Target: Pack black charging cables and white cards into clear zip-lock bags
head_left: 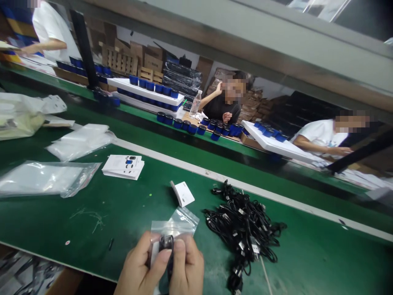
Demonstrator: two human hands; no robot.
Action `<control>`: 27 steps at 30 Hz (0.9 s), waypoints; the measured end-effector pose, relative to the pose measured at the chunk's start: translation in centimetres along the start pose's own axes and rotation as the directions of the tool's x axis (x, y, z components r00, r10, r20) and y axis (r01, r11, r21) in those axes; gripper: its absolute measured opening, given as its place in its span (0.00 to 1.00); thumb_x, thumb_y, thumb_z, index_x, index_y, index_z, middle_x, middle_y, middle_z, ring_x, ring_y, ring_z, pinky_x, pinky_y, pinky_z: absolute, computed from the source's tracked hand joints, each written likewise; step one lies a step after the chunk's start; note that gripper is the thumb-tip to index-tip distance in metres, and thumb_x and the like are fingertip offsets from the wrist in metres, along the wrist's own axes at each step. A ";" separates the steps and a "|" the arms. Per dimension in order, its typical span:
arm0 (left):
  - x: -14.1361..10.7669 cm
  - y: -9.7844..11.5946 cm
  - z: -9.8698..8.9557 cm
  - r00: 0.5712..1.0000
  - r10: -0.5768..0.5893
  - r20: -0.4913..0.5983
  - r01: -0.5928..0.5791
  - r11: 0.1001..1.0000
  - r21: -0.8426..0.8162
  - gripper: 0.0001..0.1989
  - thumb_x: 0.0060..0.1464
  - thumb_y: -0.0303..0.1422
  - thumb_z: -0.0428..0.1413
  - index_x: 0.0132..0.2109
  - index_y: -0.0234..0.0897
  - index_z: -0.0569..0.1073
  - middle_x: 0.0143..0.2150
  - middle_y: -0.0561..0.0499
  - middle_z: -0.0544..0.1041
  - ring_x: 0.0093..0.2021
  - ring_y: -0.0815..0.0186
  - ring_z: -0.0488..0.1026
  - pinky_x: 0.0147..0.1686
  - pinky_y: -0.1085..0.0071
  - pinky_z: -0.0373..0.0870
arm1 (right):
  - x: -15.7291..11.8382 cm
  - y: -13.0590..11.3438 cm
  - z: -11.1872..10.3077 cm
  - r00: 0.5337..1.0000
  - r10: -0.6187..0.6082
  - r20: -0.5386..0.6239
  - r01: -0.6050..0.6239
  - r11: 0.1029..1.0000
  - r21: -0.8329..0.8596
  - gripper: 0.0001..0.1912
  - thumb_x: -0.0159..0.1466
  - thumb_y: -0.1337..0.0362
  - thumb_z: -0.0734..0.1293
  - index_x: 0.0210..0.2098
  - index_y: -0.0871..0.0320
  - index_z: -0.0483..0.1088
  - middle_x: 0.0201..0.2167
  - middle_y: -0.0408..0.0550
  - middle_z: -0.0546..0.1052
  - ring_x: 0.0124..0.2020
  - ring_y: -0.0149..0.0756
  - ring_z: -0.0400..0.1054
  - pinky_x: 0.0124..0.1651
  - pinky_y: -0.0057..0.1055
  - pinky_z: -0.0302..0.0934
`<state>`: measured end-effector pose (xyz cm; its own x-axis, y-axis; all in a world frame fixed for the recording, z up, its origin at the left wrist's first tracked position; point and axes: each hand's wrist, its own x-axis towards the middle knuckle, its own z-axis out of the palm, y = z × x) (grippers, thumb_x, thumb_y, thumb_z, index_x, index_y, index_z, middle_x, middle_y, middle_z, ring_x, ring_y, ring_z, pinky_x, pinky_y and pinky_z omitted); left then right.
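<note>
And here you are at the near edge of the green table (55,217), your left hand (138,262) and right hand (187,266) brought in close together, wrists low, thumbs on top. Your fingers are pressed around a small black piece (166,242), pinching it between both hands, though your thumbs cover too much of it to say exactly what it is. A clear zip bag (175,223) stands up right behind your grip, its upper edge showing above your hands, and from here you can't tell whether the black piece is inside it. As for the work on the table, there's plenty lying ready: a big tangled heap of black cables (242,229) just to your right, loose clear plastic bags (39,178) off to your left, a stack of printed leaflets (123,166) beyond your hands, and a small white card (183,194) just past the zip bag. Across the line, a co-worker (224,106) sits behind rows of blue-lidded jars (181,124)
</note>
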<state>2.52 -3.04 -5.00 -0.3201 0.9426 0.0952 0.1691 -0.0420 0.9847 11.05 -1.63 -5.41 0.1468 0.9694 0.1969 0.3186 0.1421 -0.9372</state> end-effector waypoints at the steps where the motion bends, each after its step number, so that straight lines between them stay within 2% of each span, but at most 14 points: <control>1: 0.0 -0.1 0.0 1.000 0.002 -0.003 -0.002 1.000 0.003 0.17 0.53 0.50 0.51 0.33 0.41 0.70 0.20 0.59 0.71 0.21 0.69 0.69 0.24 0.77 0.65 | -0.1 0.0 0.1 1.000 -0.008 -0.024 0.007 1.000 -0.015 0.28 0.67 0.45 0.51 0.21 0.55 0.62 0.14 0.41 0.66 0.16 0.32 0.61 0.22 0.28 0.49; 5: 0.1 -0.2 0.0 0.997 -0.029 0.068 0.031 0.999 -0.022 0.19 0.53 0.48 0.52 0.24 0.40 0.67 0.18 0.59 0.67 0.19 0.72 0.64 0.22 0.78 0.62 | -0.7 0.5 0.7 0.993 -0.042 -0.107 0.041 0.999 -0.005 0.29 0.68 0.46 0.49 0.19 0.55 0.60 0.13 0.40 0.65 0.16 0.31 0.60 0.23 0.28 0.50; 8: 0.5 -0.1 -0.3 0.986 -0.084 0.144 0.095 0.993 -0.076 0.19 0.54 0.47 0.52 0.24 0.39 0.68 0.19 0.58 0.67 0.21 0.72 0.64 0.23 0.79 0.62 | -0.6 0.8 0.6 0.993 0.004 -0.122 0.002 0.999 0.053 0.27 0.67 0.46 0.51 0.22 0.55 0.63 0.16 0.41 0.67 0.19 0.32 0.61 0.25 0.27 0.53; 11: 1.1 0.3 -0.8 0.966 -0.135 0.219 0.164 0.979 -0.122 0.17 0.54 0.46 0.53 0.25 0.39 0.67 0.21 0.58 0.66 0.24 0.72 0.65 0.24 0.80 0.63 | 0.3 0.8 -0.3 0.997 0.057 -0.048 -0.047 0.983 0.179 0.19 0.66 0.49 0.57 0.27 0.55 0.65 0.20 0.41 0.68 0.23 0.32 0.62 0.27 0.26 0.55; 14: 1.7 0.7 -1.5 0.946 -0.163 0.279 0.212 0.965 -0.156 0.14 0.54 0.45 0.54 0.30 0.40 0.70 0.26 0.57 0.68 0.26 0.71 0.67 0.26 0.80 0.64 | 1.3 0.3 -1.4 0.999 0.017 0.045 -0.026 0.975 0.222 0.13 0.63 0.57 0.62 0.25 0.56 0.64 0.21 0.39 0.65 0.24 0.31 0.60 0.28 0.25 0.54; 16: 2.2 0.8 -2.0 0.942 -0.136 0.307 0.179 0.977 -0.115 0.13 0.55 0.44 0.53 0.32 0.40 0.72 0.28 0.57 0.69 0.27 0.71 0.67 0.27 0.80 0.65 | 1.5 0.0 -1.8 0.997 -0.034 0.068 0.019 0.977 0.213 0.12 0.62 0.61 0.63 0.23 0.56 0.63 0.21 0.39 0.65 0.24 0.30 0.60 0.28 0.24 0.53; 20: 2.9 0.8 -2.8 0.925 -0.065 0.375 0.055 0.998 0.038 0.14 0.56 0.41 0.52 0.28 0.40 0.73 0.26 0.56 0.67 0.27 0.70 0.68 0.26 0.80 0.65 | 1.4 -0.4 -1.9 0.989 -0.124 0.078 0.107 0.974 0.201 0.13 0.62 0.64 0.62 0.21 0.57 0.63 0.20 0.39 0.65 0.23 0.29 0.59 0.27 0.24 0.52; 23: 3.0 0.8 -3.0 0.928 -0.037 0.370 0.001 0.995 0.098 0.15 0.57 0.41 0.51 0.27 0.39 0.72 0.25 0.56 0.66 0.25 0.71 0.67 0.24 0.80 0.64 | 1.3 -0.4 -1.9 0.980 -0.182 0.082 0.166 0.971 0.172 0.13 0.62 0.65 0.62 0.21 0.57 0.63 0.20 0.39 0.65 0.23 0.29 0.60 0.28 0.24 0.52; 27: 3.0 0.8 -3.3 0.884 -0.054 0.464 -0.024 0.987 0.160 0.15 0.58 0.41 0.49 0.30 0.40 0.74 0.28 0.55 0.69 0.26 0.70 0.69 0.24 0.79 0.65 | 1.0 -0.2 -1.7 0.974 -0.184 0.131 0.167 0.978 0.128 0.13 0.62 0.66 0.61 0.21 0.57 0.62 0.19 0.39 0.64 0.23 0.29 0.60 0.27 0.24 0.52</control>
<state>-1.36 -1.33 -3.42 0.1407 0.9894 -0.0366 0.3236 -0.0110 0.9461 12.71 -1.01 -4.56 -0.0388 0.9444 0.3265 0.2161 0.3270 -0.9200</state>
